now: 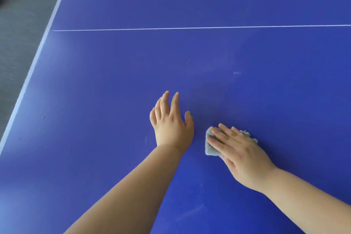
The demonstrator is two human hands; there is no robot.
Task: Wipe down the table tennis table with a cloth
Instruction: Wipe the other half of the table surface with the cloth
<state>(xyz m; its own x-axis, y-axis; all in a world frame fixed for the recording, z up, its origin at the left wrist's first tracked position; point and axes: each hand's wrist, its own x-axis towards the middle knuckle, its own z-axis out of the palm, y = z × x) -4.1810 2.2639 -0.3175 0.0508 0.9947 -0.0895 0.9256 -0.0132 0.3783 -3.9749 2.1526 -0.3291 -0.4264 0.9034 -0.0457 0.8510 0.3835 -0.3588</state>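
- Two bare forearms enter from the bottom of the frame: the left forearm [133, 186] rises from the bottom centre, the right forearm [303, 201] from the lower right corner.
- The right hand [241, 154] lies palm down on a small grey cloth [209, 148], right of centre in the lower half. Its fingers are straight and point to the upper left, pressing the cloth flat rather than curling round it.
- The cloth is fuzzy and folded or bunched. A squarish part shows past the fingertips on the left, and a ragged fringe shows beyond the far side of the hand.
- The left hand [171, 125] is just left of the cloth, apart from it. It is flat with the fingers extended and slightly spread, and the thumb is out to the right; whether the palm touches the surface cannot be told.
- Both hands are over the blue table tennis table [114, 81], which fills most of the frame.
- A thin white line [190, 28] crosses the table in the upper part.
- A white edge stripe [38, 55] runs diagonally along the left side.
- Faint pale scuffs [237, 72] show right of centre, above the hands.
- Grey floor [19, 24] shows at the upper left, beyond the table's edge.
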